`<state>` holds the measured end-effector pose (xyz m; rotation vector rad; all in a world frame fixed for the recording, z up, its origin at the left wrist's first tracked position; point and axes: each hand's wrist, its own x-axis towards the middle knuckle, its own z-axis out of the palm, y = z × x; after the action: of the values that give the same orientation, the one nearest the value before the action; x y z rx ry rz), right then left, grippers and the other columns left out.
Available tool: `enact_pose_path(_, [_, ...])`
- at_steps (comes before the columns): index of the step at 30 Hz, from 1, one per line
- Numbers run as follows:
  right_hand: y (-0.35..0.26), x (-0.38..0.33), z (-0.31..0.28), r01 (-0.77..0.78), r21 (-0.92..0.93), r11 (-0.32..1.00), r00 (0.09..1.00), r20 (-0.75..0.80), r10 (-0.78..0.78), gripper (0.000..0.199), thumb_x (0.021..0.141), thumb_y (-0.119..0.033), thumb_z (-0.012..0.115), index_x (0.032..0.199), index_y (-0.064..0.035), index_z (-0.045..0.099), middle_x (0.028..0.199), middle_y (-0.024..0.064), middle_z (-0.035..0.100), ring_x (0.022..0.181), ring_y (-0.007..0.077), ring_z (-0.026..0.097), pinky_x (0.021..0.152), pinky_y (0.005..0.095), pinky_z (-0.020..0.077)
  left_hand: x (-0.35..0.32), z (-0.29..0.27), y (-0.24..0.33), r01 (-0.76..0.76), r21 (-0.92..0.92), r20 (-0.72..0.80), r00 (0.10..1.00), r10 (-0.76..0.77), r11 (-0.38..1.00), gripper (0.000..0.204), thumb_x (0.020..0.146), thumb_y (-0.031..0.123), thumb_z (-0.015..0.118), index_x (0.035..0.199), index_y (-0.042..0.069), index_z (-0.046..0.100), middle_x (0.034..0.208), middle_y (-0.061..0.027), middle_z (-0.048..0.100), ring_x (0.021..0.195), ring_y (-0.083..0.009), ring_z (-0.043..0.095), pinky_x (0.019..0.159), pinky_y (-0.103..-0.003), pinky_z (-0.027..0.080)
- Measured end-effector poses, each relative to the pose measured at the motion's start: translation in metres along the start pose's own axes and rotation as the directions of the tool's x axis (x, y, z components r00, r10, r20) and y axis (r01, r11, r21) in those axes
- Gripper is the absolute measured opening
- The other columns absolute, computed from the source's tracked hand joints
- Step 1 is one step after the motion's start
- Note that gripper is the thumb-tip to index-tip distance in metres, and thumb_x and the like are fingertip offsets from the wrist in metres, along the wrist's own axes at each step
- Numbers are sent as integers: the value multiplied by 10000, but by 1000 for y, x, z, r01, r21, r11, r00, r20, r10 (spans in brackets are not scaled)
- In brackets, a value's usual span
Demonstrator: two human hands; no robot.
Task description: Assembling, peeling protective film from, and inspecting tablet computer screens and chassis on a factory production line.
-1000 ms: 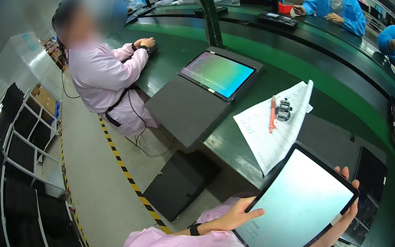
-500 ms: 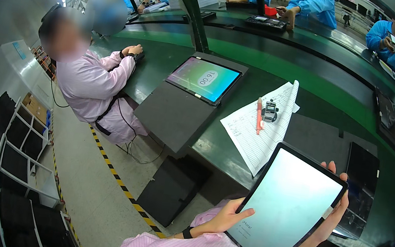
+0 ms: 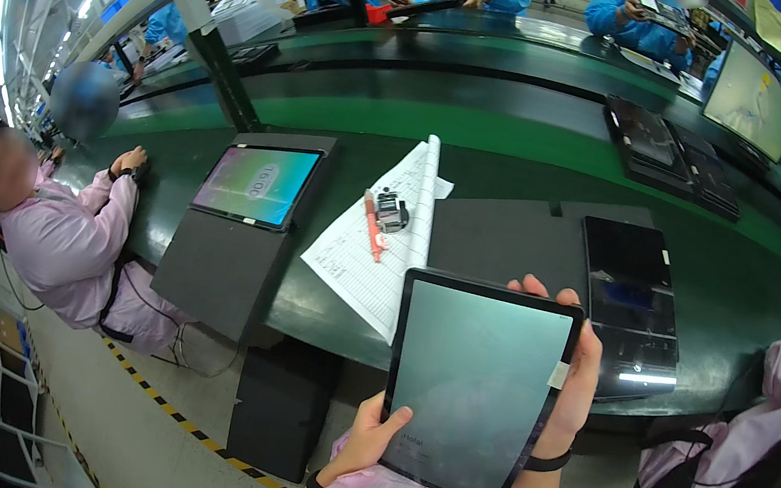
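I hold a dark-framed tablet [image 3: 475, 386] upright in front of me, its pale grey screen facing up. My left hand [image 3: 370, 438] grips its lower left corner with the thumb on the glass. My right hand [image 3: 577, 370] wraps the right edge, fingertips over the top right corner, next to a small white tag on the frame. Both wrists wear black bands, and pink sleeves show at the bottom.
On the green bench [image 3: 524, 143] ahead lie a paper sheet [image 3: 376, 242] with a red pen [image 3: 372, 225] and a small black part [image 3: 392, 210], a dark tablet [image 3: 627, 277] on a grey mat, and a lit tablet [image 3: 257, 183] on a slanted stand. A person in pink [image 3: 62, 238] sits left; another sits at right.
The view has swung right and moved closer to the bench. The tablet in my hands has turned from tilted to nearly upright and sits more central. Both hands keep their grip.
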<state>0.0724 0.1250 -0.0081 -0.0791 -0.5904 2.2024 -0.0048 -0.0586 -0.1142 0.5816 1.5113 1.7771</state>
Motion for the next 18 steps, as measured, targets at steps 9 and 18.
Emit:
enact_pose_path(9, [-2,-4,4,-11,6,1000,998,-65,12,329,926,-276,353,1116,-71,526,1248,205,506,1206,332,439,984,465,399,2,1,4,-6,-7,37,999,6,1000,315,926,226,560,1101,-36,551,928,-21,603,809,-57,501,713,-227,431])
enact_pose_path(18, [-1,-3,3,-7,-32,999,999,-48,6,335,944,-274,318,1113,-50,502,1248,207,501,1201,319,448,992,430,389,1,1,6,14,-12,33,999,-13,1000,308,931,208,547,1115,-40,546,943,-34,611,821,-65,514,722,-229,436])
